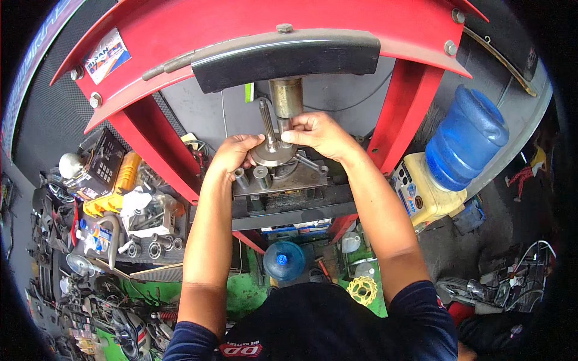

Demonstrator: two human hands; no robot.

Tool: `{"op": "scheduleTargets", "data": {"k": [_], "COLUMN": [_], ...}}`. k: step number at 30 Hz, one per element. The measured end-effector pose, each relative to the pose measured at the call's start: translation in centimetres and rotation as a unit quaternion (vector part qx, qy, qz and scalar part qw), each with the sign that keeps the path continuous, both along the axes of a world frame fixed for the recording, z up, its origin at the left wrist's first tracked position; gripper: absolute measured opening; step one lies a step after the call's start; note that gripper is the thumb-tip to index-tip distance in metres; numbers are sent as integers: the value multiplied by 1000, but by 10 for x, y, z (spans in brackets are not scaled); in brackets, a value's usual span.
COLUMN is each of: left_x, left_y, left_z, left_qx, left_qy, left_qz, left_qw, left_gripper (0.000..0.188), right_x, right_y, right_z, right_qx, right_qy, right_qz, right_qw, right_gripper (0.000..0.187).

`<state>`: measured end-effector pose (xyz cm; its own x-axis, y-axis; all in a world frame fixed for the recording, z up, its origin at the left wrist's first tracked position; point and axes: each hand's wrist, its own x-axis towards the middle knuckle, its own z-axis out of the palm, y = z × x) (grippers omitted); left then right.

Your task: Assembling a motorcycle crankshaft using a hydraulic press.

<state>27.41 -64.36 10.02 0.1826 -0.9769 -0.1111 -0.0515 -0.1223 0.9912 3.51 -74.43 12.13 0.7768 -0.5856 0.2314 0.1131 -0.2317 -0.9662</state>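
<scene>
A round metal crankshaft half (270, 157) with an upright splined shaft (265, 114) rests on the press bed. My left hand (232, 155) grips its left rim, thumb on top and fingers curled beneath. Between the thumb and fingers of my right hand (319, 135) is a short steel cylinder (284, 126), standing upright just below the press ram (286, 98). Whether cylinder and ram touch, I cannot tell. Two hollow metal sleeves (262, 177) stand near my left fingers. What looks like a connecting rod (312, 162) sticks out to the right, under my right wrist.
The red press frame (150, 141) rises on both sides, with a black crosspiece (286, 59) overhead. At left, a bench holds bearings (155, 249) and tools. A blue water bottle (466, 138) tops a cream dispenser (415, 186) at right. Another blue bottle (284, 262) stands below the press.
</scene>
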Motion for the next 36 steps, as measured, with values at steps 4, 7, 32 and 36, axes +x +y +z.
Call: {"op": "scheduleTargets", "data": {"k": [4,7,32,36], "left_x": [0,0,-4,-5], "left_y": [0,-1,2,1], "left_z": [0,0,2,3], "left_qx": [-3,3,2,3], "left_qy": [3,11,11,-3], "left_qz": [-2,-3,5,6], "left_qw": [1000,1000,1000,1000], "left_gripper": [31,31,30,31], "right_x": [-3,-6,-15,-12], "right_y": [2,6,84,83], "right_z": [2,4,-13,-15], "right_qx": [-147,-185,-412,-414], "right_qy": [81,113,321,313], "right_qz": [-39,-72,-302,-304], "right_qw": [985,974,798,799], "right_gripper": [37,44,84,80]}}
